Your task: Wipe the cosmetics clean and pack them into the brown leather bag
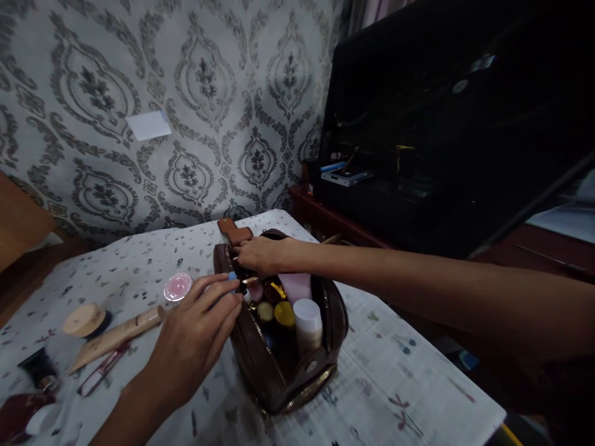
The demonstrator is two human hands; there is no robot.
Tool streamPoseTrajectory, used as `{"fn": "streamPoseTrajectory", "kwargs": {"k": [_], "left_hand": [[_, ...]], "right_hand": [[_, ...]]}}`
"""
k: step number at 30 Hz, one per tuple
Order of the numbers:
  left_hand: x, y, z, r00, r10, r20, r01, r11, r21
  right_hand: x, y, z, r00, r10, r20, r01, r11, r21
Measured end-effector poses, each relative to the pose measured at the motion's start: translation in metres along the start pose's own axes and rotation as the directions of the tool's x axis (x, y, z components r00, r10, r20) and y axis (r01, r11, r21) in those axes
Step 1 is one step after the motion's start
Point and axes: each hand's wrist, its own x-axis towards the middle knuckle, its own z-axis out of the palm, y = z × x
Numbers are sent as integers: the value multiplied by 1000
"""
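Observation:
A brown leather cosmetics bag point(260, 359) stands open on the table, packed with bottles, among them a white-capped bottle point(307, 322) and a yellow-lidded jar point(284, 313). My left hand point(195, 337) is at the bag's near rim, fingers pinched on a small blue-tipped item point(232, 277). My right hand point(260, 255) reaches across from the right and grips the bag's far rim, fingers curled over the edge.
On the patterned tablecloth point(395, 384) to the left lie a pink round compact point(177, 287), a beige tube point(116, 337), a round tan-lidded jar point(86, 321), a slim tube point(102, 370) and a dark bottle point(39, 368). A dark open case point(418, 124) stands behind right.

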Motion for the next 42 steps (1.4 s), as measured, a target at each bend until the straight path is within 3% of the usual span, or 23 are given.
{"fn": "streamPoseTrajectory", "kwargs": {"k": [11, 14, 19, 26, 36, 42], "left_hand": [[-3, -3, -2, 999, 34, -14, -33, 999, 23], [-6, -4, -3, 999, 34, 10, -34, 999, 36], [-6, -3, -4, 999, 39, 13, -40, 998, 45], [-6, -4, -4, 999, 41, 26, -42, 999, 31], [-4, -6, -5, 997, 41, 60, -43, 999, 26], [-7, -7, -9, 995, 37, 97, -40, 999, 31]], "right_hand": [[-20, 14, -15, 997, -15, -70, 26, 985, 169], [-29, 7, -20, 1000, 14, -20, -10, 982, 190], [-35, -5, -24, 993, -87, 74, 64, 960, 272], [-28, 1, -19, 987, -53, 151, -9, 923, 385], [-21, 6, -19, 963, 1, 270, -104, 924, 368], [-24, 5, -22, 962, 11, 274, -113, 926, 360]]}}
